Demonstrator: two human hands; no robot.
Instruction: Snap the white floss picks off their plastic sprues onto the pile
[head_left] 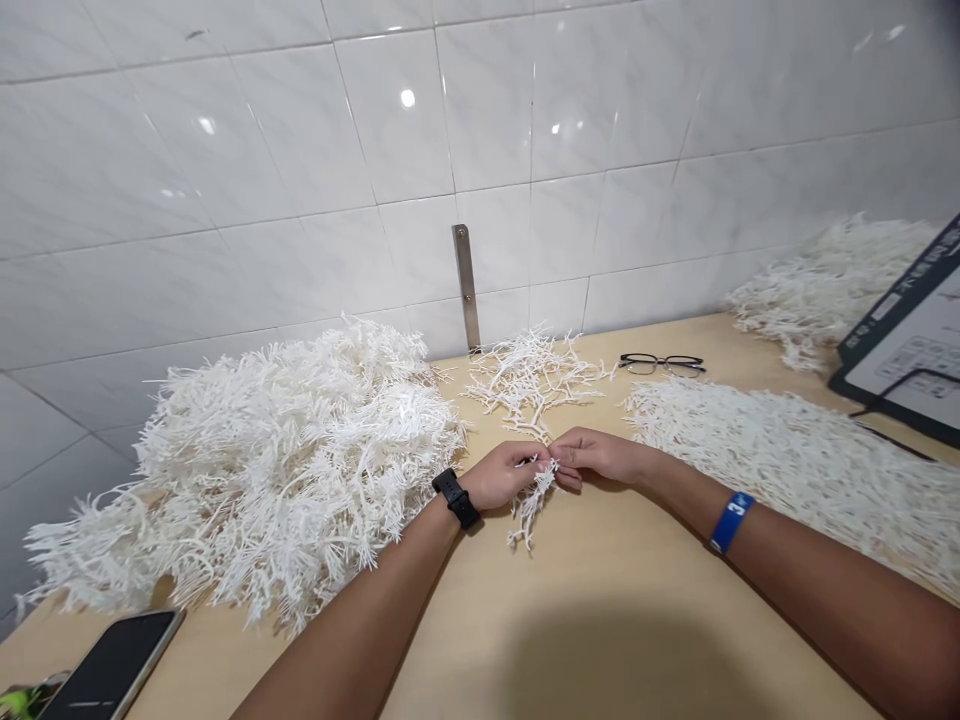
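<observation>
My left hand [501, 475] and my right hand [600, 455] meet at the middle of a light wooden table [600, 620]. Both are closed on one small white branched plastic sprig [531, 505], which hangs down from the fingertips toward the table. My left wrist wears a black watch [456, 497]. A blue band [731, 521] circles my right wrist. Just beyond the hands lies a small flat heap of the same white sprigs [534, 378].
A big pile of white sprigs [285, 450] fills the left side. A long flatter pile [795, 460] lies on the right, with another pile [832, 285] at the far right. Black glasses [661, 363] sit near the tiled wall. A phone [116, 665] rests at the front left, a dark-framed board [911, 345] at the right.
</observation>
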